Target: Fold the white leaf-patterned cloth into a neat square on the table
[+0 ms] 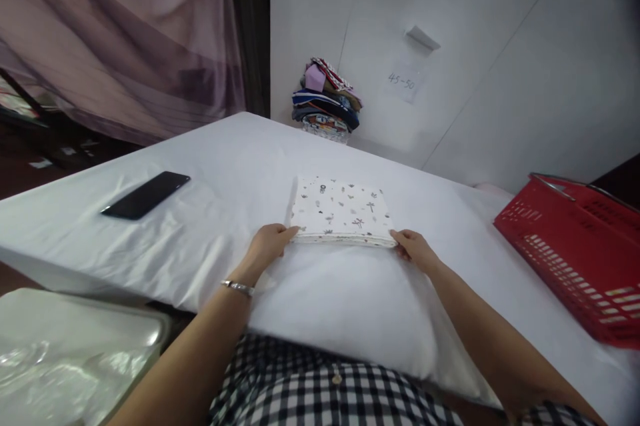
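Observation:
A folded white cloth printed with small dark figures lies flat on the white-covered table in front of me. My left hand grips its near left corner, fingers curled at the edge. My right hand pinches the near right corner. A silver bracelet sits on my left wrist.
A black phone lies on the table to the left. A red plastic basket stands at the right edge. A pile of folded coloured clothes rests against the far wall. A clear plastic-covered bin is at lower left.

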{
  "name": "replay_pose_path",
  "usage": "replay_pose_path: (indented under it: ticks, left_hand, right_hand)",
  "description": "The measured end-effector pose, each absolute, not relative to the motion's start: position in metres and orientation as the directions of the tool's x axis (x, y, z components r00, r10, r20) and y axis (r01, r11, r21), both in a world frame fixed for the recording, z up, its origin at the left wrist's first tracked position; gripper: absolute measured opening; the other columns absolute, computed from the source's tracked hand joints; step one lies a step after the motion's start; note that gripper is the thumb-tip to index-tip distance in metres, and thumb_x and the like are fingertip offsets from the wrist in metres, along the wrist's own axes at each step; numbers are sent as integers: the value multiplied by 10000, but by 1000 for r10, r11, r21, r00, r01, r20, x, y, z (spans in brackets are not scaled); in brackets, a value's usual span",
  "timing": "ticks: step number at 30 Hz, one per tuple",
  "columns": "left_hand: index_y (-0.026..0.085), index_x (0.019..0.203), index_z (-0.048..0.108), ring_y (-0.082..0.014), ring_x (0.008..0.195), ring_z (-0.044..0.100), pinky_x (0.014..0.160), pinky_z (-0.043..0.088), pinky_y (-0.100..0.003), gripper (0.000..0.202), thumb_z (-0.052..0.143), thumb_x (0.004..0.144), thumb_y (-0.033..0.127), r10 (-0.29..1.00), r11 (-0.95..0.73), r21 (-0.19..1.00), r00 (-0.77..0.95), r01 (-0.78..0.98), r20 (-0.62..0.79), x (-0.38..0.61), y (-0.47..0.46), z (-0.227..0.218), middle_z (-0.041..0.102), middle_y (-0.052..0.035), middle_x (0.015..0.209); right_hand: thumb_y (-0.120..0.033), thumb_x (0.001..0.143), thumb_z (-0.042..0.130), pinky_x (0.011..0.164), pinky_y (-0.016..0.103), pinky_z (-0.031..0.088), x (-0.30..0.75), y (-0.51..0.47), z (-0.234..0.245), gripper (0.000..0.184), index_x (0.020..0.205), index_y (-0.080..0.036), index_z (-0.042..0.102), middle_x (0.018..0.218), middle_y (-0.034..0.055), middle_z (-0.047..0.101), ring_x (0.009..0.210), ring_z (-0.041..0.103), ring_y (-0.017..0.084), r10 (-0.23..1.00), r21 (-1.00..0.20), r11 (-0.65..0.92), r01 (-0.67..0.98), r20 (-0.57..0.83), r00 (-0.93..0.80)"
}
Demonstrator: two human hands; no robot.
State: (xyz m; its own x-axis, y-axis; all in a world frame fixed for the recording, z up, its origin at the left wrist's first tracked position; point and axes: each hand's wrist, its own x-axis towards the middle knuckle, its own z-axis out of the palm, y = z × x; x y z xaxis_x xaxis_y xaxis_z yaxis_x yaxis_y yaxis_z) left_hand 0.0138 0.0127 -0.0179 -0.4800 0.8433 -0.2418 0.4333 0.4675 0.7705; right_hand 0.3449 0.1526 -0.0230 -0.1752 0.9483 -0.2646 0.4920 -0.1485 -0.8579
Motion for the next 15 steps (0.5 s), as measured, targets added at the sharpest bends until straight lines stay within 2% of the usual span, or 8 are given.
replay_pose_path:
  ticks: [2,4,7,10,15]
  left_hand:
    - [179,589,551,-132,410,423,451,286,-258,421,477,699,579,844,467,771,-479,432,-243,13,13,-20,507,-3,408]
    - [178,581,543,-129,405,416,448,279,-259,434,471,698,590,845,466,772,-477,433,-242,12,13,-21,505,-4,412]
    - [176,581,547,-132,413,422,459,280,-261,441,468,697,595,852,456,773,-467,440,-237,12,14,-21,505,-5,415]
    - [174,582,552,-138,429,436,479,291,-264,436,467,700,586,861,441,776,-456,451,-224,12,13,-19,498,-3,409]
    - [174,567,547,-144,443,451,502,303,-270,435,466,707,578,863,426,782,-463,455,-200,14,11,-16,508,-9,414]
  right_hand:
    - [-545,707,571,361,192,303,349,147,-24,390,847,-181,569,593,-15,550,437,444,83,977,-883,-42,467,-134,-165]
    - [-532,706,576,391,201,353,353,141,-27,465,1038,-209,538,787,12,584,527,500,100,981,-886,84,456,-7,-195]
    - [-494,690,612,476,224,419,355,132,-32,547,1156,-232,502,959,37,565,607,513,108,951,-814,245,526,97,-293]
    - [-464,719,593,567,248,447,353,130,-35,504,1155,-224,517,961,42,574,638,517,119,935,-721,326,612,153,-319]
    - [-410,777,518,616,285,451,349,135,-33,434,1165,-214,514,894,34,602,630,528,135,920,-578,388,718,196,-339]
